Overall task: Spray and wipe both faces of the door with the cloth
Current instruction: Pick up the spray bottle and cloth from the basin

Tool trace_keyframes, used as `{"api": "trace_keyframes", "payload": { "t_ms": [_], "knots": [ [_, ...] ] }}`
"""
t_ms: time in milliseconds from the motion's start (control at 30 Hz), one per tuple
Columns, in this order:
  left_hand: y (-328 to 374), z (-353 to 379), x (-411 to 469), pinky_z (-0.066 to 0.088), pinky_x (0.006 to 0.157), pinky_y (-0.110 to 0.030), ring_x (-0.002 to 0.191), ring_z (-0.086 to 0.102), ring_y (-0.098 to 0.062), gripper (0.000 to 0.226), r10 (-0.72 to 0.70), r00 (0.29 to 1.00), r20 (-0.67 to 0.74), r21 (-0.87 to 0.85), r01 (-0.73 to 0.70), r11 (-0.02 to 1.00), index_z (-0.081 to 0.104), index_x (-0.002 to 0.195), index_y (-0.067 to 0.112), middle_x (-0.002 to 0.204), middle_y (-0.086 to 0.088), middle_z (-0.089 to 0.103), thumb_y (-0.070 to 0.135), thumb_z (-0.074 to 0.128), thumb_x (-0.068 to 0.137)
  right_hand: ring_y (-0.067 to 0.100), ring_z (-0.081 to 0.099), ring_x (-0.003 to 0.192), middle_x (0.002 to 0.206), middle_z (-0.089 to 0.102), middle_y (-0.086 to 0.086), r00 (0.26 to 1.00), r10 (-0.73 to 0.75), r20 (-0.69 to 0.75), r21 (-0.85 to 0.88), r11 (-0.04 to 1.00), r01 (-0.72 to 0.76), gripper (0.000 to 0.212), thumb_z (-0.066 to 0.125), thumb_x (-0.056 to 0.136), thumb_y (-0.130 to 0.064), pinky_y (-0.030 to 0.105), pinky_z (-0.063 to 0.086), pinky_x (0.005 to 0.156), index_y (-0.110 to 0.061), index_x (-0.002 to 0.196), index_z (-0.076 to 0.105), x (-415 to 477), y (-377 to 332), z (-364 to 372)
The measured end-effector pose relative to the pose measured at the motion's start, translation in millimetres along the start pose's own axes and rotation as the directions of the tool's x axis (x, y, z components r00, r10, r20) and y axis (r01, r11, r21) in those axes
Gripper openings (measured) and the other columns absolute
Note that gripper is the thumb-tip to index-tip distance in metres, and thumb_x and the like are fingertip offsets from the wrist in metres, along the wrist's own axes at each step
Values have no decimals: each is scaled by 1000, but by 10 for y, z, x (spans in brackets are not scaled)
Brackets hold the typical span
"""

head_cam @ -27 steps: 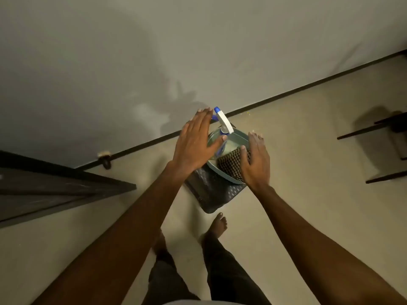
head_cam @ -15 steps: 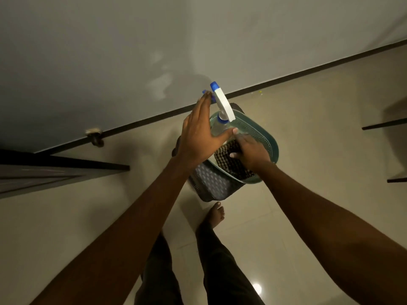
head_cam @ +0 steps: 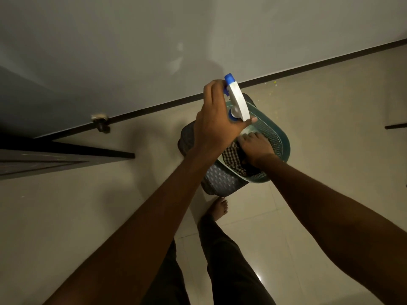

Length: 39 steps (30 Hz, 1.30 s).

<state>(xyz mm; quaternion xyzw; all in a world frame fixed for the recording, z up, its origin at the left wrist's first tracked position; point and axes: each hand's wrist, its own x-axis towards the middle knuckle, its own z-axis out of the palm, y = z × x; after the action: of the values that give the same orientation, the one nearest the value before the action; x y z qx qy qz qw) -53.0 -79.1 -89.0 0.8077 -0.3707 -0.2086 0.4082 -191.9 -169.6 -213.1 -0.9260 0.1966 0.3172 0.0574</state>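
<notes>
Over the basket (head_cam: 280, 137) on the floor, both my arms stretch forward and down from the bottom corners of the view. My left hand (head_cam: 217, 119) is raised above the basket's near-left rim, back of the hand up, fingers curled round the neck of the spray bottle (head_cam: 237, 101). My thumb hooks under the white trigger head and my forefinger reaches up beside the blue trigger. The bottle's blue nozzle points away from me, toward the wall (head_cam: 132, 51). My right hand (head_cam: 255, 146) is lower, inside the basket, lying on the checked cloth (head_cam: 232, 158) with knuckles up and fingers bent down. Their tips are hidden, so I cannot tell whether they have closed on the cloth.

The door (head_cam: 55, 160) is well off to my left: a dark slab seen almost edge-on, its end reaching out over the floor, apart from both hands. Just beyond it a small metal door stopper (head_cam: 100, 122) sits at the base of the wall. The wall is plain and pale grey, with a thin dark skirting strip (head_cam: 308, 67) running slantwise along its foot. The floor (head_cam: 330, 172) is glossy cream tile with faint joints and one bright glint of light near my legs.

The basket is teal plastic, oval-rimmed, its walls pierced in a fine lattice. The cloth is soft, crumpled, in a small dark-and-light check. My bare foot (head_cam: 217, 209) stands just beside the basket, below dark trousers (head_cam: 231, 271).
</notes>
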Motion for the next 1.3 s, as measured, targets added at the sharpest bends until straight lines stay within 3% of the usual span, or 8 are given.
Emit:
{"api": "trace_keyframes", "payload": {
  "t_ms": [167, 467, 533, 600, 667, 767, 900, 1300],
  "knots": [
    [74, -3, -48, 43, 68, -4, 106, 61, -22, 84, -26, 998, -58, 30, 28, 999, 40, 139, 1, 135, -12, 48, 16, 87, 72, 29, 60, 117, 124, 64, 9, 985, -36, 170, 97, 995, 20, 49, 68, 89, -28, 43, 50, 96, -19, 136, 54, 7, -15, -274],
    [351, -364, -116, 59, 71, -40, 91, 66, -24, 73, 27, 998, -48, -5, -28, 1000, 47, 134, 5, 125, -7, 52, 14, 84, 71, 27, 62, 83, 84, 63, 4, 967, 255, -13, 644, 742, -186, 3, 61, 87, -16, 38, 53, 79, -16, 90, 61, -415, 170, -574],
    [467, -568, -134, 60, 71, -41, 87, 68, -23, 70, 39, 996, -86, -73, -45, 996, 49, 132, 9, 124, -4, 54, 16, 82, 71, 27, 64, 84, 90, 68, 6, 914, 401, 52, 835, 485, -260, 10, 65, 85, -14, 37, 54, 79, -11, 95, 66, -567, 173, -671],
    [596, -800, -172, 60, 75, -37, 88, 70, -22, 71, 50, 989, -141, -115, -67, 991, 50, 132, 11, 125, -2, 55, 19, 84, 70, 30, 70, 91, 100, 74, 12, 856, 468, 220, 970, -13, -243, 15, 67, 84, -10, 39, 58, 78, -10, 99, 69, -754, 110, -807],
    [746, -1036, -234, 58, 73, -24, 86, 70, -22, 72, 63, 979, -194, -118, -88, 989, 52, 133, 10, 126, -2, 56, 19, 86, 70, 33, 71, 97, 107, 74, 16, 852, 400, 338, 875, -468, -127, 22, 63, 86, -6, 40, 58, 75, -8, 107, 68, -954, -3, -972],
    [967, -1391, -363, 53, 66, -12, 79, 70, -19, 68, 82, 961, -264, -110, -115, 987, 55, 129, 11, 123, -2, 57, 19, 86, 70, 38, 67, 109, 119, 71, 19, 921, 218, 322, 567, -824, -3, 35, 53, 90, -10, 52, 56, 89, -6, 124, 62, -1202, -218, -1228],
    [1130, -1849, -526, 60, 68, -27, 76, 70, -12, 75, 66, 949, -309, -81, -96, 992, 52, 132, 11, 125, -1, 55, 31, 87, 69, 42, 64, 114, 130, 64, 25, 951, 211, 224, 345, -930, 125, 41, 50, 95, -8, 59, 54, 94, -2, 135, 53, -1400, -557, -1656],
    [1026, -3327, -1174, 45, 60, -4, 77, 60, 11, 62, 166, 903, -396, -2, -182, 983, 54, 127, 9, 108, 5, 53, 34, 82, 78, 38, 63, 113, 121, 68, 21, 964, 230, -134, 159, -955, 249, 43, 60, 87, -19, 56, 54, 94, -1, 126, 62, -1937, -1941, -2851]
  ]
}}
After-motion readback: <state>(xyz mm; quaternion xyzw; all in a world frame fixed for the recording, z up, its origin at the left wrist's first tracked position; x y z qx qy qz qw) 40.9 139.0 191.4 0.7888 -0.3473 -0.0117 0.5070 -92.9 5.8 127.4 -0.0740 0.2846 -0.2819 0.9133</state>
